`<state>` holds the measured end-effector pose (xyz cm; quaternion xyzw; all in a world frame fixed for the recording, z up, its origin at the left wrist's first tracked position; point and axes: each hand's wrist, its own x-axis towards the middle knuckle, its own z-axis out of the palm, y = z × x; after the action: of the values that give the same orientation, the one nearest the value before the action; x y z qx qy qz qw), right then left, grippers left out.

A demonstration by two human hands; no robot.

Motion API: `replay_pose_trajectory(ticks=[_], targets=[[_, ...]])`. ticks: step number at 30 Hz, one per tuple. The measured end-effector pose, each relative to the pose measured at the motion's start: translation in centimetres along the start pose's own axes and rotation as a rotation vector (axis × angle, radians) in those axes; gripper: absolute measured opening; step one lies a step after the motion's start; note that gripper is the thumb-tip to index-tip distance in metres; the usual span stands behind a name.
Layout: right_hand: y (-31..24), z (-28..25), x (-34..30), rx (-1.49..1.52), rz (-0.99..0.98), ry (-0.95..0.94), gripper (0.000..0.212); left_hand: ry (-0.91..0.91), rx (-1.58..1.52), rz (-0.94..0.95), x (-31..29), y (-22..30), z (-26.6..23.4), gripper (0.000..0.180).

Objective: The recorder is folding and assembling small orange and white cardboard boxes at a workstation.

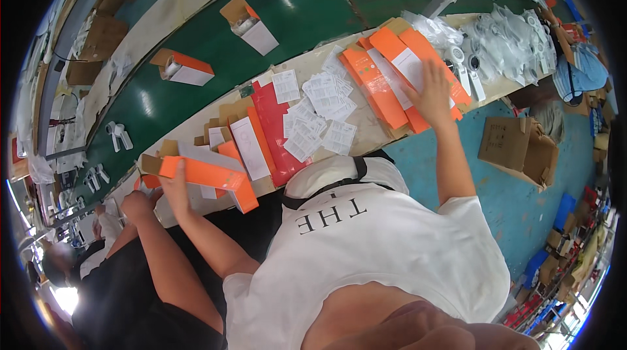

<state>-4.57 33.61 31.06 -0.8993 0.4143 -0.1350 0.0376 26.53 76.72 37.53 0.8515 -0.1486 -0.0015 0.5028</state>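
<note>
Reaching: right hand point(432, 92) is stretching out with fingers spread wide, lying flat on the stack of flat orange cartons point(392, 72).
Holding: left hand point(175, 188) is gripping one end of a folded orange box point(208, 177), fingers closed around it.
Lying between the hands: white paper leaflets point(320, 115) and a red sheet point(277, 128) are resting on the workbench point(366, 137).
Working beside the left hand: another person's hand point(136, 205) is nearly touching the box.
Running beyond both hands: green conveyor belt point(294, 10) is carrying open boxes.

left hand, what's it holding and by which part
The left hand grips an orange and white carton at its left end. The right hand only rests flat on stacked orange cartons.
</note>
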Motion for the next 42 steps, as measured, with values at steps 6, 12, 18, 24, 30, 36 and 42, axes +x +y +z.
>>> replay_pose_trajectory(ticks=[6,12,18,24,30,36,42], targets=[[3.1,1.2,-3.0,-0.132,-0.079,0.097,0.043,-0.251,-0.511,-0.557,4.8,-12.6,-2.7,0.052],[3.0,0.6,-3.7,-0.137,-0.143,0.238,0.036,-0.332,-0.447,-0.731,4.7,-17.0,2.3,0.041],[2.7,-0.9,-3.6,0.066,-0.155,0.318,0.016,0.392,0.638,-0.046,7.2,-18.3,2.3,0.025],[-0.5,-5.7,-2.2,0.064,-0.194,0.354,0.035,0.187,0.22,0.502,3.9,0.2,8.8,0.025],[1.9,0.2,-3.5,-0.004,-0.221,0.122,0.042,-0.35,0.042,0.739,-1.0,5.9,18.8,0.014],[-3.0,-6.8,-4.2,0.151,-0.738,0.446,0.027,-0.561,-0.277,0.432,-1.8,10.4,21.2,0.025],[-8.5,-6.0,-4.1,0.476,-0.876,0.347,0.021,-1.055,-0.689,-0.058,-2.4,13.9,21.7,0.049]])
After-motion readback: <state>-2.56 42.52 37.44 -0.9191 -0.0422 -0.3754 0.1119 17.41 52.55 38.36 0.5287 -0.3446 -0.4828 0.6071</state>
